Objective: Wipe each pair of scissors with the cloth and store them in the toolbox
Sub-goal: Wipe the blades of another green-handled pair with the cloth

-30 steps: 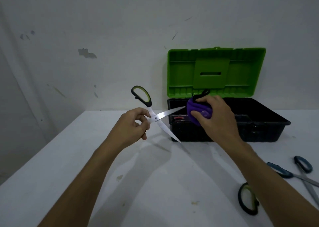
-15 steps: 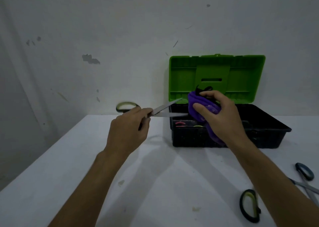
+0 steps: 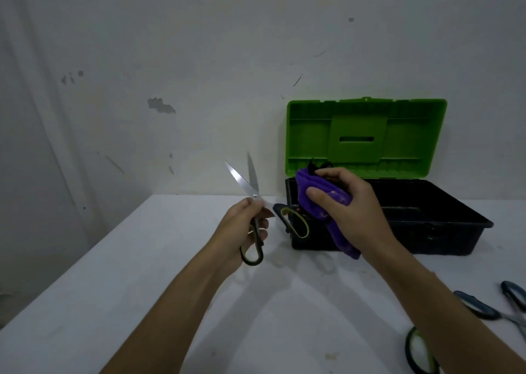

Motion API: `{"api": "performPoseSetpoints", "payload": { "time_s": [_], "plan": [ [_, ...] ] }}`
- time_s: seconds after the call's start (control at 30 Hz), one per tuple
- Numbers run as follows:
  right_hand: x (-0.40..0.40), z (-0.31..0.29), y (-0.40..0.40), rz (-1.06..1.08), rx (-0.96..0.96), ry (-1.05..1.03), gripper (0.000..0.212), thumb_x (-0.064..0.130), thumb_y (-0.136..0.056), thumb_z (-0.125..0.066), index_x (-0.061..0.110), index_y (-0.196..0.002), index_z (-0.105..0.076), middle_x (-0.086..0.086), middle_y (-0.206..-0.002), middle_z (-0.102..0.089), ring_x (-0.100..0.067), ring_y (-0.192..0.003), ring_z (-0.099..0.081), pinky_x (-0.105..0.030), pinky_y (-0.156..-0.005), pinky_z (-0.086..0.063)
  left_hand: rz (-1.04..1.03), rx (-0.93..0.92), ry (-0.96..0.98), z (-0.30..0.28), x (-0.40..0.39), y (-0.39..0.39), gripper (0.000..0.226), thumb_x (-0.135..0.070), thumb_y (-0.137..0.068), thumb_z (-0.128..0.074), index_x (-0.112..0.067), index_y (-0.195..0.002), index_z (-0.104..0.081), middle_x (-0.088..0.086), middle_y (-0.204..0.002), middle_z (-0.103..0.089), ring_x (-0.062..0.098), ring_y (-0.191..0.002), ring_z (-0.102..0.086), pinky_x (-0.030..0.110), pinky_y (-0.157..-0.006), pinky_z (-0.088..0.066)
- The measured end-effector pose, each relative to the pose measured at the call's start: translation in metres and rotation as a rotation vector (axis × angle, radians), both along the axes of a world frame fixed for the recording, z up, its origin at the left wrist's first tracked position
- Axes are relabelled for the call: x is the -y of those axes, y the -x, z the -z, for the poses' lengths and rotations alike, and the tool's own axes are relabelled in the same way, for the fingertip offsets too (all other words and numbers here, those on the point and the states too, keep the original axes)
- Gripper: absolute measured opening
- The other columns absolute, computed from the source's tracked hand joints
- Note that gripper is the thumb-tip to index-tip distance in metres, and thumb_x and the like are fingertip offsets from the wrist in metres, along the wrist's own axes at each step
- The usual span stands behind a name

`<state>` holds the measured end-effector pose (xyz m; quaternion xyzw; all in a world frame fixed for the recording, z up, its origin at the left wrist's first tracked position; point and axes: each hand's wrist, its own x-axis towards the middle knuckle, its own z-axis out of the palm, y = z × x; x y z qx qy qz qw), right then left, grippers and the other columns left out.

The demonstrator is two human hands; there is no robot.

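- Both hands are working in front of the open toolbox (image 3: 444, 233), which is sitting on the white table (image 3: 142, 260) against the wall.
- Left hand (image 3: 242, 231) is gripping the green-and-black scissors (image 3: 252, 203) by one handle loop, fingers curled round it near the pivot; the blades are standing apart and pointing up and slightly left, away from the box.
- Its other handle loop is hanging out to the right, just in front of the toolbox's left front corner.
- Right hand (image 3: 347, 208) is clutching the purple cloth (image 3: 321, 203), thumb and fingers pinching it into a bunch, with a tail of fabric hanging below the palm over the box's front wall.
- Cloth and blades are apart: the blades are lying up and to the left of the cloth hand, so the wipe would likely need the cloth brought leftward onto the steel or the blades tilted right.
- Two more pairs are waiting at the lower right: blue-handled scissors (image 3: 484, 311) and a green-and-black loop (image 3: 418, 353), both partly cut off by the frame edge and nearer the right arm.
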<state>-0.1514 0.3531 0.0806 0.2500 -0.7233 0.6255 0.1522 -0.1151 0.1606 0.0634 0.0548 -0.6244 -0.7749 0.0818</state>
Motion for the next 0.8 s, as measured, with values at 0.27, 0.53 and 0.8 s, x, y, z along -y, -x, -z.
{"api": "performPoseSetpoints", "payload": {
  "time_s": [0.27, 0.53, 0.8],
  "plan": [
    [0.002, 0.003, -0.002, -0.011, 0.000, -0.028, 0.038, 0.031, -0.081, -0.075, 0.028, -0.116, -0.061, 0.013, -0.111, -0.065, -0.009, -0.099, -0.064, -0.021, -0.069, -0.055, 0.038, 0.018, 0.157, 0.000, -0.002, -0.005, 0.012, -0.025, -0.095, -0.062, -0.016, -0.091, -0.054, 0.002, -0.075, -0.061, 0.007, -0.062, -0.063, 0.026, -0.063, -0.052],
    [-0.001, -0.010, -0.002, -0.005, -0.344, -0.241, 0.041, 0.028, -0.084, -0.073, 0.024, -0.124, -0.063, 0.011, -0.120, -0.060, -0.004, -0.111, -0.057, -0.021, -0.091, -0.050, 0.117, -0.057, 0.348, -0.013, -0.003, -0.016, 0.015, -0.019, -0.087, -0.071, -0.008, -0.094, -0.064, 0.011, -0.071, -0.070, 0.027, -0.059, -0.070, 0.032, -0.061, -0.059],
    [0.005, -0.015, 0.024, -0.070, -0.494, -0.495, 0.036, 0.024, -0.091, -0.064, 0.030, -0.126, -0.062, 0.004, -0.125, -0.038, 0.001, -0.097, -0.047, -0.013, -0.088, -0.043, 0.187, -0.116, 0.612, -0.029, -0.012, -0.011, 0.012, -0.015, -0.083, -0.076, -0.006, -0.082, -0.068, 0.011, -0.062, -0.068, 0.025, -0.049, -0.065, 0.031, -0.052, -0.054]
  ]
}}
